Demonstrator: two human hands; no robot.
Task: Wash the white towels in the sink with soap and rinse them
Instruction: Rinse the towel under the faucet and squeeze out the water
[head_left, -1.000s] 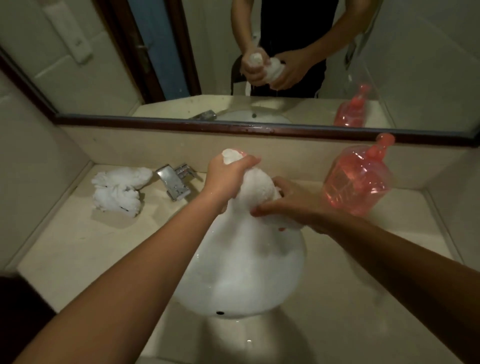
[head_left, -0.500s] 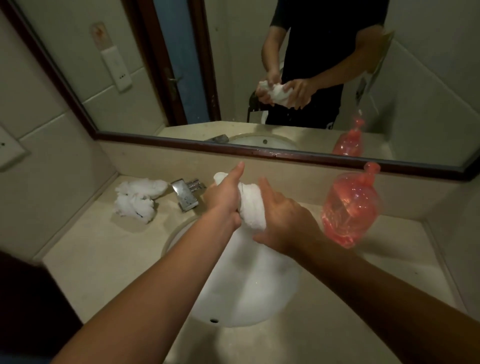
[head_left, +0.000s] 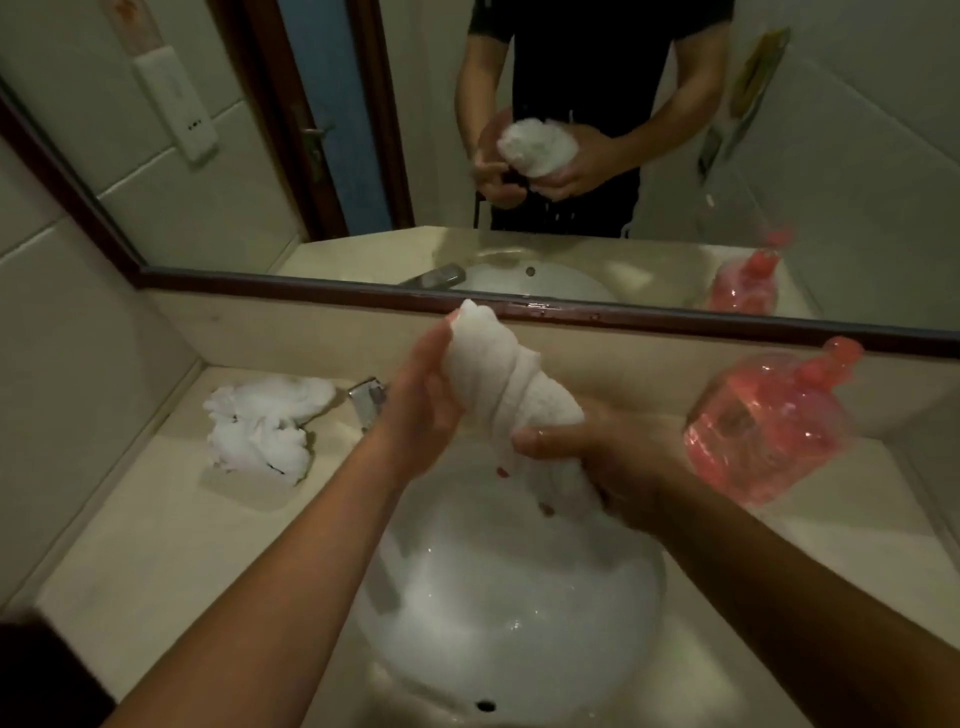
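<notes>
A twisted white towel (head_left: 511, 382) is held above the white sink basin (head_left: 514, 608). My left hand (head_left: 423, 402) lies against its upper end with the palm and thumb on the cloth. My right hand (head_left: 597, 457) grips its lower end from the right, fingers curled round it. Water drips from the towel toward the basin. A second white towel (head_left: 265, 426) lies crumpled on the beige counter (head_left: 156, 545) at the left, beside the chrome tap (head_left: 366, 402).
A pink translucent soap bottle (head_left: 769, 426) stands on the counter to the right of the basin. A dark-framed mirror (head_left: 571, 156) runs along the back wall and reflects the person with the towel. Tiled walls close in at both sides.
The towel is now wrung into a tighter twist and tilted up to the left. My right hand has shifted down to its lower end. The view has drawn closer.
</notes>
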